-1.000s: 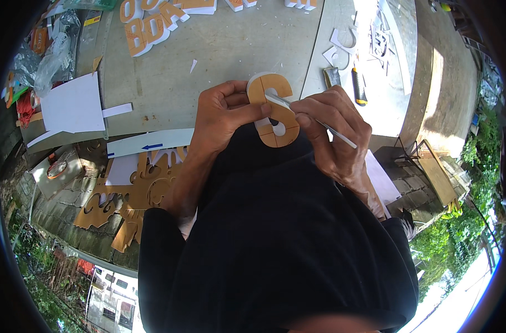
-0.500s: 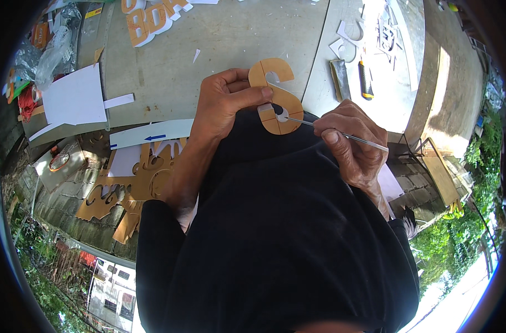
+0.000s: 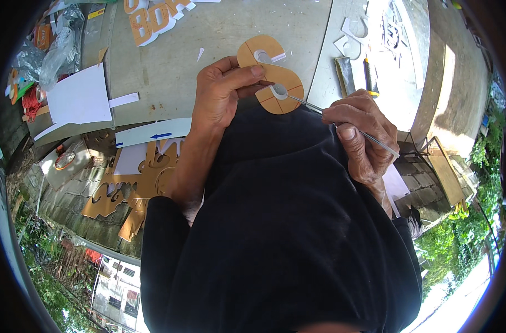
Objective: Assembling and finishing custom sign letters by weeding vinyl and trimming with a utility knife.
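My left hand [image 3: 218, 91] pinches a thick S-shaped cut-out [image 3: 290, 83] by its left side, thumb on top. The cut-out has a brown papery face with thin drawn lines and white inner edges. It is held up above my dark-clothed lap, at the near edge of the table. My right hand [image 3: 366, 136] is closed round a slim metal rod-like tool [image 3: 309, 105], whose exact kind I cannot make out. The tool's tip meets the cut-out at the rim of its lower curve. Its other end sticks out past my right palm.
More brown-faced white letter shapes [image 3: 153, 22] lie at the far side of the table [image 3: 169, 72]. A yellow-black utility knife [image 3: 370, 77] and white offcuts [image 3: 353, 36] are to the right. White sheet [image 3: 78, 97] and plastic bags lie left; brown cut-out scraps [image 3: 136, 186] lie below.
My left hand has raised the S-shaped cut-out and tilted it, moving it farther from me. My right hand and the tool have shifted slightly right and up with it.
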